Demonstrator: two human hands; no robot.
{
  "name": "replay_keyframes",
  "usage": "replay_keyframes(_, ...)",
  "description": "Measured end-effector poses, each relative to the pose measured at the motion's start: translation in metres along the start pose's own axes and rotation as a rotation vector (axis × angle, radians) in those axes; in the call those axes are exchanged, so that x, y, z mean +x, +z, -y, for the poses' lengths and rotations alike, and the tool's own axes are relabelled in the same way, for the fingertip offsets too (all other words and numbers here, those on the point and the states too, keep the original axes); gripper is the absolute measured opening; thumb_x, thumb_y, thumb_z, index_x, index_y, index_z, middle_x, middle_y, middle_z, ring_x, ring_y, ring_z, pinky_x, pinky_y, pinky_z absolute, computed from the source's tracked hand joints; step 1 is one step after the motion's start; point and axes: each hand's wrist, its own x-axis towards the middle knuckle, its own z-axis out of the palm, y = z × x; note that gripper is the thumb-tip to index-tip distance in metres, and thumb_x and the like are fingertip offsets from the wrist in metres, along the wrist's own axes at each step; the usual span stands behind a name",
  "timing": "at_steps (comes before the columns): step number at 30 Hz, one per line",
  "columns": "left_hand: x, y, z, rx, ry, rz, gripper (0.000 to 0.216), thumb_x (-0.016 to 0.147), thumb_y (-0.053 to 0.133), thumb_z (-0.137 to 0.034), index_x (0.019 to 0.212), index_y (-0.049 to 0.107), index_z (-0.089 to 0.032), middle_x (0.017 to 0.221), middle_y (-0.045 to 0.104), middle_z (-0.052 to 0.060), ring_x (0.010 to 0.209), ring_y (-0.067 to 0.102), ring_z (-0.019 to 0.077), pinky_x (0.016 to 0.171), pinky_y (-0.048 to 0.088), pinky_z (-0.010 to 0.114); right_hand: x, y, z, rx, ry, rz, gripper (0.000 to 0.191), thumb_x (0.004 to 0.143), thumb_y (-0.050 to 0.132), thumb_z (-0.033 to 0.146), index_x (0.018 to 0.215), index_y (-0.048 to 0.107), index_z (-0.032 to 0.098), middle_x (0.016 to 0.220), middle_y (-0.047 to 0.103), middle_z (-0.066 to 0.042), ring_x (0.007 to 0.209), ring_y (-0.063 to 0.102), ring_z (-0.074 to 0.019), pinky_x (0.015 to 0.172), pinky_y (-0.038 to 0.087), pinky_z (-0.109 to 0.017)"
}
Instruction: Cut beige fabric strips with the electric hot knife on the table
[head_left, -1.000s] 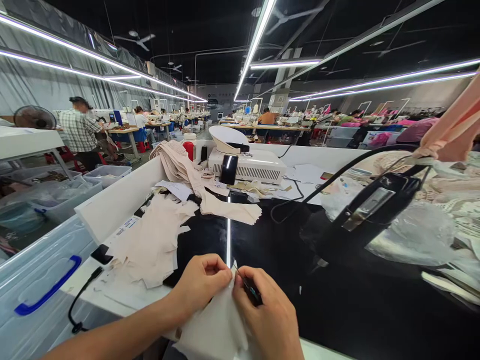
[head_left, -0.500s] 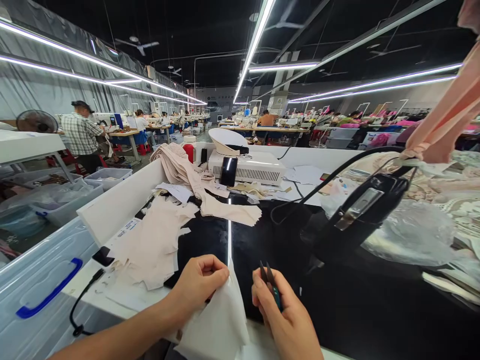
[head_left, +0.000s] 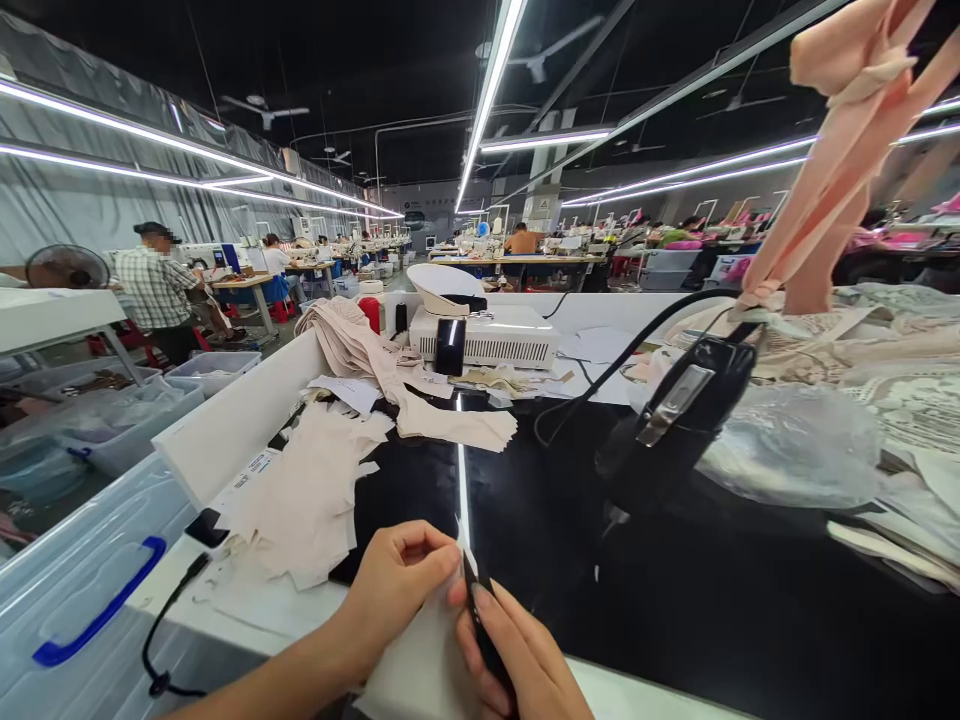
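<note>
My left hand (head_left: 409, 590) pinches the upper corner of a pale cream fabric piece (head_left: 420, 660), which hangs down over the near edge of the table. My right hand (head_left: 517, 655) is closed around dark thread snips (head_left: 484, 620), held close against my left fingertips. The blades of the snips point up at the fabric's corner; whether they are cutting into it I cannot tell. A pile of cream fabric pieces (head_left: 300, 500) lies on the left of the black tabletop (head_left: 540, 490), and a longer cream strip (head_left: 454, 420) lies beyond my hands.
A black upright handheld cutter (head_left: 679, 420) with a cable and peach cloth ties stands at the right, beside a clear plastic bag (head_left: 795, 450). At the back are a white machine box (head_left: 510, 340) and a phone (head_left: 450, 345). A clear bin (head_left: 82, 580) stands lower left.
My right hand has moved left, bringing the snips from apart up to the fabric corner by my left fingers. The left hand keeps its pinch. The view has shifted slightly right.
</note>
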Motion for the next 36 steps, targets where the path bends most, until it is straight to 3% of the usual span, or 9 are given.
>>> replay_keyframes(8,0.002,0.0,0.007,-0.061,0.01,0.002,0.034,0.079,0.074,-0.047,0.072,0.066,-0.015,0.06,0.059,-0.001,0.057,0.046,0.0109,0.062,0.035,0.026,0.005,-0.001,-0.009,0.016,-0.012,0.022,0.062,0.074,0.067,0.08,0.072,0.052,0.02,0.049,0.031,0.011,0.039,0.018,-0.0015,0.035,0.012,-0.015)
replay_keyframes(15,0.001,0.0,0.009,-0.074,0.014,0.007,0.041,0.077,0.076,-0.053,0.07,0.065,-0.014,0.061,0.059,0.0,0.058,0.047,0.0113,0.061,0.035,0.026,0.007,0.002,-0.011,0.055,-0.059,0.026,0.058,0.077,0.068,0.076,0.085,0.057,0.02,0.052,0.035,0.011,0.04,0.017,-0.002,0.035,0.011,-0.016)
replay_keyframes(23,0.0,0.0,0.01,-0.051,0.021,0.008,0.042,0.079,0.075,-0.054,0.072,0.067,-0.014,0.062,0.058,-0.001,0.059,0.046,0.0112,0.062,0.035,0.026,0.009,0.002,-0.015,0.114,-0.066,0.02,0.055,0.078,0.069,0.073,0.084,0.052,0.021,0.053,0.037,0.011,0.041,0.017,-0.0013,0.035,0.012,-0.015)
replay_keyframes(29,0.0,0.0,0.014,-0.043,0.028,0.008,0.04,0.083,0.074,-0.051,0.071,0.066,-0.014,0.063,0.058,0.0,0.061,0.049,0.0121,0.064,0.037,0.026,0.006,0.01,-0.01,0.145,-0.089,-0.033,0.057,0.075,0.073,0.072,0.089,0.051,0.021,0.063,0.048,0.008,0.044,0.02,-0.0009,0.035,0.009,-0.014)
replay_keyframes(36,0.0,0.0,0.013,-0.056,0.025,0.006,0.04,0.081,0.075,-0.052,0.072,0.067,-0.014,0.063,0.058,0.0,0.061,0.049,0.0125,0.064,0.038,0.026,0.003,0.012,-0.009,0.117,-0.1,-0.049,0.057,0.076,0.072,0.072,0.09,0.053,0.02,0.06,0.047,0.008,0.043,0.019,-0.0013,0.034,0.008,-0.015)
